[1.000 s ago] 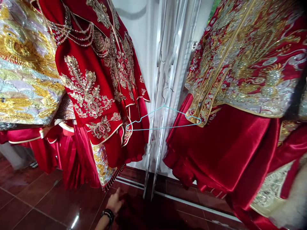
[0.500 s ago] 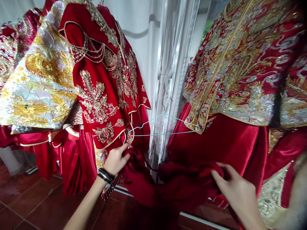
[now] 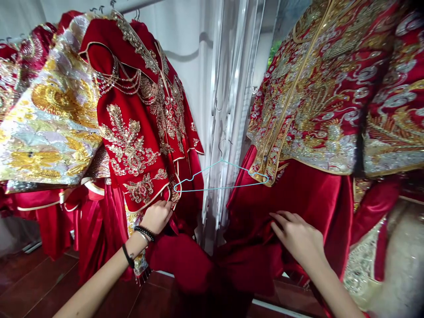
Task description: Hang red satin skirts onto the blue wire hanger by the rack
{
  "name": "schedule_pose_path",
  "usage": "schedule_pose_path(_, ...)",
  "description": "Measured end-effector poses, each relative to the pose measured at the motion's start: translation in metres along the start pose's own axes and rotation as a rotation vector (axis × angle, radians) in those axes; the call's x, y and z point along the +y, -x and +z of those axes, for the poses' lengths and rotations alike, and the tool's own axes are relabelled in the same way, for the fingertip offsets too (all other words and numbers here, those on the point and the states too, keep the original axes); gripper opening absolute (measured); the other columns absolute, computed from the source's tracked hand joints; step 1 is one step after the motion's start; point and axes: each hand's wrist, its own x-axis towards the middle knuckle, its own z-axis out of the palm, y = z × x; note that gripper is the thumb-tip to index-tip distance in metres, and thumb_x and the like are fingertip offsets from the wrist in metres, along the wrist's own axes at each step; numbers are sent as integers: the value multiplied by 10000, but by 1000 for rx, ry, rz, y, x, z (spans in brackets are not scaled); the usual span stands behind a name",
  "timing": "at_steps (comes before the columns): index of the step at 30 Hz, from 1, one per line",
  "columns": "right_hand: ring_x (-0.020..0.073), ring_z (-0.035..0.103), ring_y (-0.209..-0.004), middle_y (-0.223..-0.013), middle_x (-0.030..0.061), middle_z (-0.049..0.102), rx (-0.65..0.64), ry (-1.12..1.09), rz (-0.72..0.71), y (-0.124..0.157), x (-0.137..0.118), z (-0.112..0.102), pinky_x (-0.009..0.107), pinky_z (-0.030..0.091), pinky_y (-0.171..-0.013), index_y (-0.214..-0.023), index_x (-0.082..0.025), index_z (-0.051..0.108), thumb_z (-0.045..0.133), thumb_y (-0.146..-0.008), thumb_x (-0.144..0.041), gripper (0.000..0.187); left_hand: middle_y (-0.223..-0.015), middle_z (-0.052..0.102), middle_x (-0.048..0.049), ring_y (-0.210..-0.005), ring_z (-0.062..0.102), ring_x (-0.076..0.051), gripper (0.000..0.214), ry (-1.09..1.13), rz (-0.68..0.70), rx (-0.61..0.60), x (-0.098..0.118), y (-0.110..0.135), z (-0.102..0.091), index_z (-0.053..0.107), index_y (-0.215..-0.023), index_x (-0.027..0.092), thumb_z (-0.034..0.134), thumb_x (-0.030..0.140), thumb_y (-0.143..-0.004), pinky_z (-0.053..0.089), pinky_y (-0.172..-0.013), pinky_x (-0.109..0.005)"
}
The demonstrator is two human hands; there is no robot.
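A dark red cloth garment (image 3: 194, 260) is stretched low in front of me; its exact kind is unclear. My left hand (image 3: 159, 216) is closed on its left side, beside the beaded cuff of a red embroidered jacket (image 3: 132, 145). On the other side my right hand (image 3: 296, 232) pinches its right part between thumb and fingers, in front of a satin red skirt (image 3: 318, 198). Between and above both hands hangs a thin light-blue wire hanger (image 3: 220, 190) with nothing on it. The garment's lower part fades into shadow.
A pale sequined garment (image 3: 62, 115) and more red costumes hang from a rail (image 3: 132, 5) at left. At right a gold-embroidered jacket (image 3: 308, 97) hangs close. White curtains (image 3: 185, 48) and metal door frames (image 3: 228, 88) stand behind. Dark red tiles (image 3: 49, 282) cover the floor.
Both hands have moved left a little, keeping hold of the dark red garment. Its bunched upper edge has dropped and spread flatter. The whole view has shifted slightly.
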Motion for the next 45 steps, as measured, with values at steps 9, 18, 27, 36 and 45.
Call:
schedule_pose_path(9,186,585,-803,-777,48,646,-307,-130,105,-11,-5,-12,236,346,-515,-771,-225,633,370,-812,-268,270,-478,450,74,-425,444,-97,161,950,-193,-132,-1,-5,14,513,-821,187,396,232,-720,355,-474,-204)
schedule_pose_path(18,159,575,-620,-618,10,629,-503,-1214,413,-3,0,12,269,408,-618,-666,-185,614,471,-654,-290,178,-559,546,60,-460,434,-89,194,893,-345,34,0,5,27,565,-791,207,439,268,-657,353,-537,-226)
schedule_pose_path(27,68,385,-379,-406,-71,458,-447,-1461,623,22,-41,38,207,268,-415,-649,-160,620,536,-535,-190,146,-573,596,17,-553,572,-124,272,1689,-389,-314,32,35,53,537,-859,165,588,254,-608,403,-525,-212)
schedule_pose_path(36,74,386,-388,-383,-70,426,-495,-1594,555,33,-32,31,220,297,-438,-725,-163,629,585,-661,-343,197,-860,670,-52,-880,601,-201,360,1903,-367,-171,49,60,51,547,-978,194,655,196,-634,440,-778,-283)
schedule_pose_path(45,165,587,-668,-620,12,617,-448,-1678,500,31,-45,-16,312,433,-707,-931,-175,600,582,-713,-436,341,-730,645,-24,-728,585,-166,307,1487,-271,-228,57,51,55,614,-851,157,664,305,-587,440,-704,-275)
